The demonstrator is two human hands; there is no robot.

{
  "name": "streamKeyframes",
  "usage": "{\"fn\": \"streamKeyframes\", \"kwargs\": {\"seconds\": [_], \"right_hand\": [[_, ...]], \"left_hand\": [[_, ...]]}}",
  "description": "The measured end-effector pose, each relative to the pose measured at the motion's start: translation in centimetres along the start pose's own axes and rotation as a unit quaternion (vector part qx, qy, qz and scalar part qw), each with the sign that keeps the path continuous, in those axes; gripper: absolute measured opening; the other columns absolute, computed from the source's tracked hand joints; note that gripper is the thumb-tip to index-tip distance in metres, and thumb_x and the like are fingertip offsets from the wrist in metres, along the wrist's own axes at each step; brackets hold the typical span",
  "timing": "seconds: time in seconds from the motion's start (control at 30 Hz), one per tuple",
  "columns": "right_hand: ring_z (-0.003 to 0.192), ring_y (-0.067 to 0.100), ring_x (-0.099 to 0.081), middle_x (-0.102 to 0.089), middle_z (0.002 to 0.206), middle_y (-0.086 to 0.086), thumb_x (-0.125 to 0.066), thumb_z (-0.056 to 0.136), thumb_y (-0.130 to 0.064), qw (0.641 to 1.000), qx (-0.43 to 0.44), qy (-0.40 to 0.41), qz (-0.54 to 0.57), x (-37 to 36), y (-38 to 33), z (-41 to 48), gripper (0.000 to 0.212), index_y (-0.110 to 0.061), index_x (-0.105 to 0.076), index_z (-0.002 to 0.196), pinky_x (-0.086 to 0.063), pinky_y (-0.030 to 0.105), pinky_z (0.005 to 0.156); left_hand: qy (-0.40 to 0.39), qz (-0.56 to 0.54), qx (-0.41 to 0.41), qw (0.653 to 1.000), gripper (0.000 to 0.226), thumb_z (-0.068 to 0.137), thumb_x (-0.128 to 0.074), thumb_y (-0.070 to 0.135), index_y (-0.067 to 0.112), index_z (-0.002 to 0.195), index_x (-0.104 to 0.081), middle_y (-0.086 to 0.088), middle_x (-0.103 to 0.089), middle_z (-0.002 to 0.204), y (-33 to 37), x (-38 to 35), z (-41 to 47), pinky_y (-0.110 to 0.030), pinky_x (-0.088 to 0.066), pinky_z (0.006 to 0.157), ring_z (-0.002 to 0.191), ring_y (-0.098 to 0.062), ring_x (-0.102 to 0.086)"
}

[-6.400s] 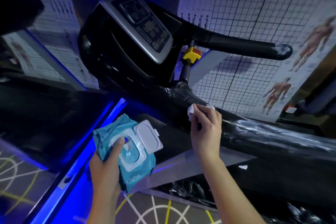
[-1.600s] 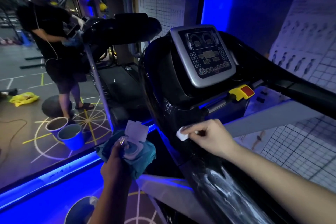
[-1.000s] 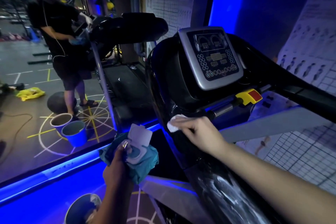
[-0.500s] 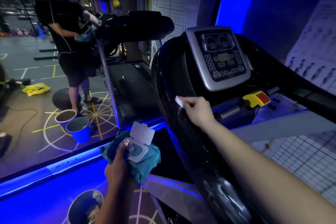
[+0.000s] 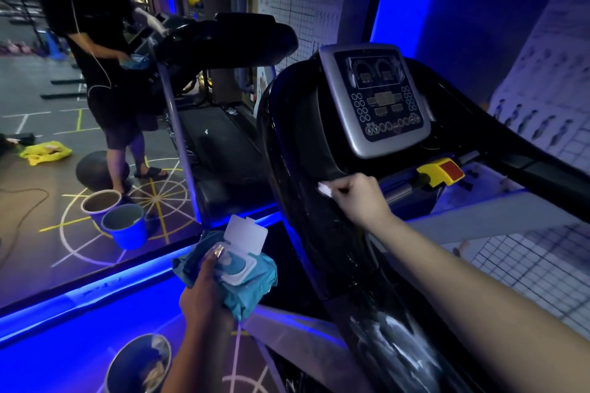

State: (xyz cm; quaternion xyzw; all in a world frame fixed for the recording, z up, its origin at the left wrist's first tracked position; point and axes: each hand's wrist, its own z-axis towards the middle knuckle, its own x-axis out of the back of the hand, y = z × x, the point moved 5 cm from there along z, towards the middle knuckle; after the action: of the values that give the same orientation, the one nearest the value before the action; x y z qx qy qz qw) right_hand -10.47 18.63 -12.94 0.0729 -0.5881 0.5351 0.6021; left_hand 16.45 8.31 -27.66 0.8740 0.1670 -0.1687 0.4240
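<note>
Pinching a crumpled white wipe (image 5: 325, 189), right hand (image 5: 360, 198) rubs glossy treadmill (image 5: 303, 169).

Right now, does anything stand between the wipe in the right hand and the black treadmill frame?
Nothing visible does. The right hand pinches the wipe, seemingly straight against the treadmill frame below the console. The yellow switch sits off to the right; the left hand holds the wipe pack lower, apart.

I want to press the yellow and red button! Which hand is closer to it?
Right. The right hand holds a white wipe against the treadmill, left of the button; the left hand holds the wipes pack lower and farther left.
</note>
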Motion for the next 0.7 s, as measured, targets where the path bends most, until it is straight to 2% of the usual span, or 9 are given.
{"fn": "streamKeyframes", "kwargs": {"seconds": [0.13,0.27,0.37,0.47,0.53,0.57,0.6,0.63,0.7], "right_hand": [[0.113,0.005,-0.066,-0.074,0.115,-0.003,-0.060,0.092,0.000,0.993,0.051,0.050,0.092,-1.5,-3.0,-0.3,0.033,-0.019,-0.078,0.111,-0.039,0.002,0.097],[0.118,0.007,-0.064,-0.072,0.122,0.001,-0.063,0.088,0.008,0.962,0.270,0.027,0.001,-1.4,-3.1,-3.4,0.037,-0.013,-0.077,0.115,-0.046,0.023,0.108],[0.123,0.006,-0.061,-0.069,0.128,-0.002,-0.063,0.091,0.000,0.943,0.329,-0.040,-0.032,-0.5,-2.1,-5.6,0.034,-0.015,-0.075,0.119,-0.045,0.024,0.109],[0.121,-0.002,-0.060,-0.069,0.127,-0.008,-0.061,0.095,-0.014,0.954,0.292,-0.062,-0.033,1.0,-0.3,-6.9,0.029,-0.025,-0.076,0.118,-0.046,0.019,0.106],[0.112,-0.005,-0.063,-0.075,0.114,-0.004,-0.054,0.097,-0.035,0.973,0.211,-0.056,-0.075,1.7,1.5,-6.6,0.025,-0.038,-0.071,0.116,-0.050,0.019,0.097],[0.103,-0.004,-0.066,-0.074,0.100,0.005,-0.054,0.097,-0.040,0.983,0.151,-0.051,-0.091,1.9,2.3,-6.0,0.021,-0.043,-0.067,0.112,-0.058,0.037,0.086],[0.092,0.000,-0.068,-0.071,0.086,0.009,-0.059,0.097,-0.038,0.991,0.095,-0.040,-0.088,1.9,2.8,-5.1,0.016,-0.044,-0.070,0.107,-0.041,0.022,0.071],[0.088,0.007,-0.071,-0.073,0.084,0.009,-0.064,0.095,-0.031,0.996,0.059,-0.019,-0.066,1.9,2.9,-4.2,0.016,-0.040,-0.076,0.104,-0.051,0.023,0.078],[0.099,0.006,-0.068,-0.078,0.103,-0.001,-0.069,0.092,-0.019,0.999,0.030,0.026,0.002,1.5,1.7,-2.9,0.019,-0.025,-0.079,0.108,-0.045,0.006,0.085]], "left_hand": [[-0.004,-0.002,-0.008,1.000,0.040,0.086,-0.087,0.025,0.006,0.113,-0.064,-0.009,-0.072,0.096,0.4,-0.2,0.0,-0.035,-0.054,0.065,0.080,-0.024,-0.070],[0.000,-0.003,-0.019,1.000,0.038,0.084,-0.089,0.026,0.006,0.109,-0.069,-0.010,-0.076,0.102,0.4,0.3,0.5,-0.034,-0.055,0.067,0.083,-0.024,-0.073],[-0.001,0.006,-0.012,1.000,0.045,0.083,-0.089,0.026,0.005,0.116,-0.068,-0.011,-0.076,0.103,0.3,0.4,0.7,-0.034,-0.055,0.065,0.084,-0.025,-0.073],[-0.004,0.010,-0.008,1.000,0.035,0.083,-0.089,0.026,0.007,0.106,-0.070,-0.012,-0.076,0.103,0.2,0.4,1.2,-0.036,-0.056,0.067,0.085,-0.026,-0.074],[-0.003,0.003,-0.010,1.000,0.033,0.083,-0.089,0.025,0.009,0.104,-0.069,-0.012,-0.076,0.102,0.3,0.4,1.5,-0.038,-0.057,0.069,0.086,-0.027,-0.074],[-0.005,0.001,-0.011,1.000,0.034,0.084,-0.089,0.025,0.008,0.106,-0.069,-0.011,-0.076,0.101,0.4,0.3,1.5,-0.038,-0.058,0.070,0.085,-0.027,-0.074],[-0.004,0.001,-0.012,1.000,0.036,0.084,-0.088,0.025,0.007,0.110,-0.069,-0.010,-0.075,0.099,0.4,0.2,1.4,-0.038,-0.057,0.070,0.084,-0.027,-0.074],[-0.002,0.001,-0.012,1.000,0.039,0.085,-0.088,0.025,0.007,0.113,-0.068,-0.009,-0.075,0.097,0.3,0.1,1.2,-0.038,-0.057,0.070,0.084,-0.026,-0.073],[-0.001,0.010,-0.017,1.000,0.041,0.084,-0.088,0.026,0.007,0.114,-0.067,-0.009,-0.074,0.097,0.1,-0.1,1.0,-0.037,-0.056,0.071,0.083,-0.025,-0.073]]}}
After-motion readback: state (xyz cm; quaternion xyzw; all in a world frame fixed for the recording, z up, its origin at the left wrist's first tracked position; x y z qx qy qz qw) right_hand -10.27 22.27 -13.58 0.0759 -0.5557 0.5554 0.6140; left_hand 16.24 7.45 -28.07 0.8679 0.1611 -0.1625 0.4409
